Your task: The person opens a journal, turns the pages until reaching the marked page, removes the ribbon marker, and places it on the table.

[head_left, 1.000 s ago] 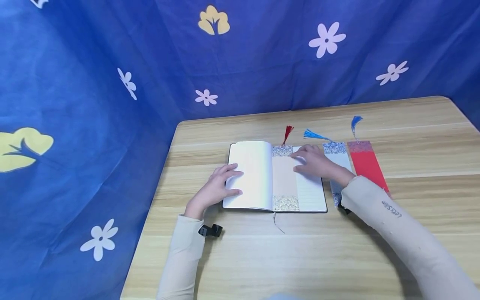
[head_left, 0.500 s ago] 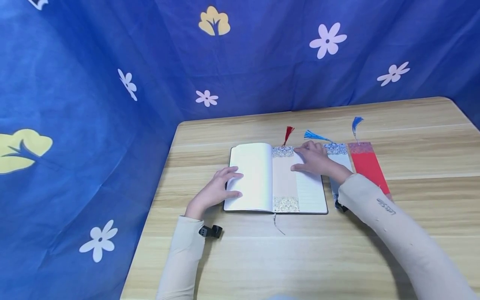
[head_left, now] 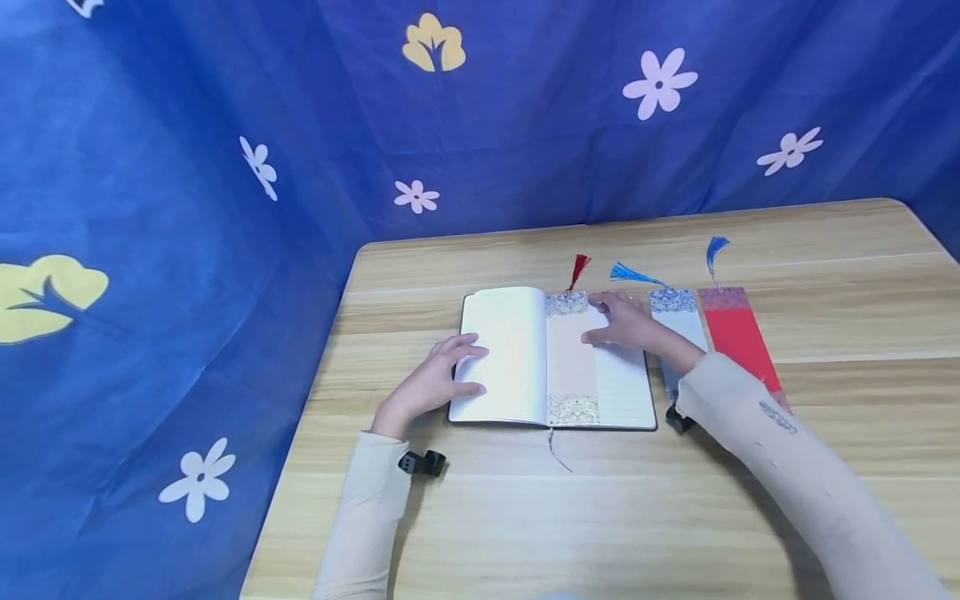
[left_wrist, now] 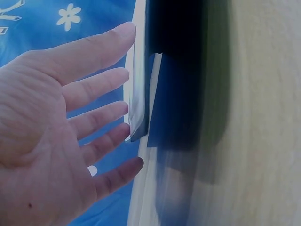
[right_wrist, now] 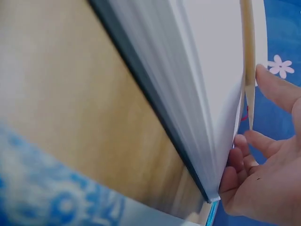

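An open notebook (head_left: 504,325) lies on the table with a pale pink bookmark (head_left: 572,358) on its right page, along the centre fold. The bookmark has lace-patterned ends, and its red tassel (head_left: 579,268) sticks out past the top edge. My left hand (head_left: 429,385) rests on the left page with fingers spread; the left wrist view shows the fingertips at the edge of the notebook (left_wrist: 139,94). With thumb and index fingertips, my right hand (head_left: 628,323) touches the right edge of the bookmark (right_wrist: 249,56). In the right wrist view, its other fingers bend against the pages.
Right of the notebook lie a pale blue bookmark (head_left: 681,321) with a blue tassel and a red bookmark (head_left: 742,342), the former partly under my right arm. A grey ribbon (head_left: 557,452) trails below the notebook. A blue flowered curtain (head_left: 517,125) hangs behind the wooden table (head_left: 510,525).
My right hand has shifted slightly at the bookmark's right edge, its index fingertip now nearer the top. The left hand, notebook and bookmarks stay in place.
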The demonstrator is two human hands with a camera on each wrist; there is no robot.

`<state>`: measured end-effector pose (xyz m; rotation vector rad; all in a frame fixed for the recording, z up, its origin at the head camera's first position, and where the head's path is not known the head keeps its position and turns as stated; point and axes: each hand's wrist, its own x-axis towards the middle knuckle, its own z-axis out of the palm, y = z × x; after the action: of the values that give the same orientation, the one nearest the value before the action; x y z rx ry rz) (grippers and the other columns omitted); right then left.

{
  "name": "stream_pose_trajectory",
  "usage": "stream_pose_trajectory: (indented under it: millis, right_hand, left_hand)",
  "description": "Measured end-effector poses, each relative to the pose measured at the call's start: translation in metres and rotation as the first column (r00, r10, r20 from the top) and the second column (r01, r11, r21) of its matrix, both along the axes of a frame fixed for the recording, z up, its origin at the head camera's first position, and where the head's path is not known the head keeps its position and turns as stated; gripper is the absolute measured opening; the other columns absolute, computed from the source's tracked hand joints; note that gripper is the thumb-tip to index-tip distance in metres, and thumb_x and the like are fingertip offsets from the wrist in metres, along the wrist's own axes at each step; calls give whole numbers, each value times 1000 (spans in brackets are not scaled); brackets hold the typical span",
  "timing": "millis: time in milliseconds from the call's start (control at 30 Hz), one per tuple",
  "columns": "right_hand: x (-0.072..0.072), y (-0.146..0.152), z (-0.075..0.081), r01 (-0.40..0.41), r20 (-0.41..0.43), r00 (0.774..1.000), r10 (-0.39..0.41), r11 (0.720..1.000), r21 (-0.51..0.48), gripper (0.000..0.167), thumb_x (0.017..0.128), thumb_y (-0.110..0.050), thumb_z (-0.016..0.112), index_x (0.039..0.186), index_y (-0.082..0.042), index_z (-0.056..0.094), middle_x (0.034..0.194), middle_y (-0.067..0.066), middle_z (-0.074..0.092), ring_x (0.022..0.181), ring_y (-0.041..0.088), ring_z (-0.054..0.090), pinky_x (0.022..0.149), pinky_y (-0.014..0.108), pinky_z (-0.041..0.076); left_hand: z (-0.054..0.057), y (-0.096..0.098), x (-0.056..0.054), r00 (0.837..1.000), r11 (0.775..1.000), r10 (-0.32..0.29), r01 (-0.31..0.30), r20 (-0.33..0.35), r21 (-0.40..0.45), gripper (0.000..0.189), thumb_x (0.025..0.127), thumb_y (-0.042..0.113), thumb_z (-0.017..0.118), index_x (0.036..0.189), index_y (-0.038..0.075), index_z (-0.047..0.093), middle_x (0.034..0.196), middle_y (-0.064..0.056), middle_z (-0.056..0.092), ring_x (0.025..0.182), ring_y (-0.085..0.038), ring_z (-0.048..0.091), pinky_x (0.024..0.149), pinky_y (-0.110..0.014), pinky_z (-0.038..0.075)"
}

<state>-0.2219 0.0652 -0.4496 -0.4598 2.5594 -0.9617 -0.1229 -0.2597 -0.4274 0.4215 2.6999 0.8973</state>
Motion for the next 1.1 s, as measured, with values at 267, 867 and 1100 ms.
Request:
stream_pose_trajectory:
  millis: [267, 867, 1100]
  right_hand:
    - [20, 1, 1, 46, 205, 979, 21, 947, -318, 81, 90, -14, 67, 151, 3, 16, 94, 6, 62, 79, 15, 58, 69, 26, 46]
    - [28, 37, 34, 215, 301, 951, -72, 853, -475, 68, 94, -7, 57, 152, -8, 21, 86, -4, 66, 67, 8, 61, 63, 25, 55]
    - [-4, 102, 69, 347, 268, 933, -241, 802, -486, 60, 97, -9, 55, 150, -8, 25, 75, -17, 65, 61, 2, 58, 53, 16, 48]
  left_hand:
    - [0, 1, 0, 1000, 1000, 0, 0, 3, -12, 58, 85, 26, 74, 137, 12, 54, 156, -10, 31, 145, -35, 23, 116, -55, 27]
    - [-2, 0, -2, 1000, 999, 3, -3, 1, -36, 61, 84, 26, 74, 139, 11, 51, 156, -10, 31, 145, -36, 23, 116, -54, 26]
    - [-3, 0, -2, 1000, 999, 3, -3, -2, -34, 61, 84, 26, 75, 138, 10, 52, 155, -11, 34, 145, -35, 24, 117, -53, 25]
